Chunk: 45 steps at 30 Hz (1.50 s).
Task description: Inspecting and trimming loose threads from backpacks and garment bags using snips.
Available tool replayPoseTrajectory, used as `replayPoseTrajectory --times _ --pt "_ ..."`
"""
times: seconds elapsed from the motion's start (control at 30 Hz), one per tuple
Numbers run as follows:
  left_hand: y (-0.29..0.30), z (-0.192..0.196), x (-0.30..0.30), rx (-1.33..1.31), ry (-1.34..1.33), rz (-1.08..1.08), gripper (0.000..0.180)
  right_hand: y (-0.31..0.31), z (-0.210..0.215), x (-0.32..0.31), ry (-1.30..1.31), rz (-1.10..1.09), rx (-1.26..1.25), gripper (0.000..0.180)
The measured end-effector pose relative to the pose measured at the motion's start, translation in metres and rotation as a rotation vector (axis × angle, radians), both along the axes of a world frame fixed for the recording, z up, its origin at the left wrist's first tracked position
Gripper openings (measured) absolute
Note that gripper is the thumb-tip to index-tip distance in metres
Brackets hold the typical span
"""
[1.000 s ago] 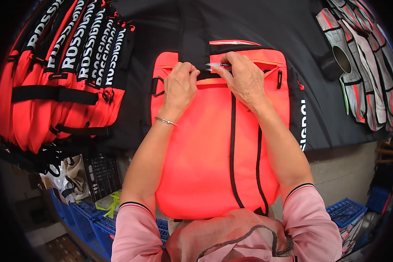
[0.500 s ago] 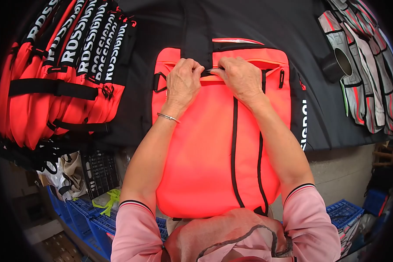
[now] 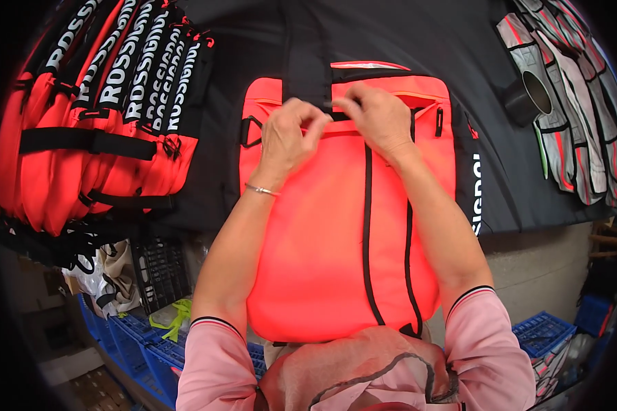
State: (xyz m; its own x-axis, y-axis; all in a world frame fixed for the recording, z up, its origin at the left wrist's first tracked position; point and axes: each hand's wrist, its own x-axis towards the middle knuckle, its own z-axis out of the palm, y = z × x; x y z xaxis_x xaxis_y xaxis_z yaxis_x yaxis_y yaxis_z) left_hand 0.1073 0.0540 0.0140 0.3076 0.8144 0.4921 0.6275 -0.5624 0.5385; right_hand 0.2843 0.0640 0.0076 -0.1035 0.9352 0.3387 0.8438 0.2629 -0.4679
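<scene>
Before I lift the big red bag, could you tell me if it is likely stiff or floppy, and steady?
The red bag is probably floppy: its fabric gapes loosely near the top. It may slip toward you if pushed, since its lower part reaches past the black-covered table.

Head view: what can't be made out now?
1. Head view: whether the right hand holds anything; its own back hides the palm.
2. Head view: part of the lower edge of the red bag, hidden by the person's clothing.
3. Head view: upper ends of some grey pieces, cut off by the top edge.
</scene>
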Motion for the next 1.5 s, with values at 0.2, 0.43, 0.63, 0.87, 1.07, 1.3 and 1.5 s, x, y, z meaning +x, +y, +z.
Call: replayPoseTrajectory --times 0.2,0.43,0.63,0.87,1.07,1.3,1.5 --pt "0.007 0.002 -0.004 0.038 0.029 0.026 0.012 0.017 0.005 0.03 1.076 -0.022 -0.2 0.05" --pt "0.05 0.031 0.003 -0.004 0.501 0.445 0.055 0.02 0.005 0.03 1.112 0.031 -0.209 0.045" --pt "0.045 0.03 0.02 -0.094 0.218 0.406 0.067 0.021 0.004 0.035 1.14 0.061 -0.198 0.043" --pt "0.055 0.04 -0.003 -0.748 -0.089 0.006 0.052 0.013 0.013 0.034 1.18 0.196 -0.208 0.034" --pt "0.064 0.017 -0.016 -0.818 -0.33 0.072 0.054 -0.001 0.013 0.02 0.72 0.122 0.109 0.027" --pt "0.06 0.022 -0.013 -0.816 -0.257 0.308 0.053 -0.001 0.014 0.018 0.213 0.063 0.256 0.028" --pt "0.061 0.02 -0.018 -0.875 -0.329 0.283 0.052 -0.002 0.016 0.014 0.146 0.167 0.229 0.027"
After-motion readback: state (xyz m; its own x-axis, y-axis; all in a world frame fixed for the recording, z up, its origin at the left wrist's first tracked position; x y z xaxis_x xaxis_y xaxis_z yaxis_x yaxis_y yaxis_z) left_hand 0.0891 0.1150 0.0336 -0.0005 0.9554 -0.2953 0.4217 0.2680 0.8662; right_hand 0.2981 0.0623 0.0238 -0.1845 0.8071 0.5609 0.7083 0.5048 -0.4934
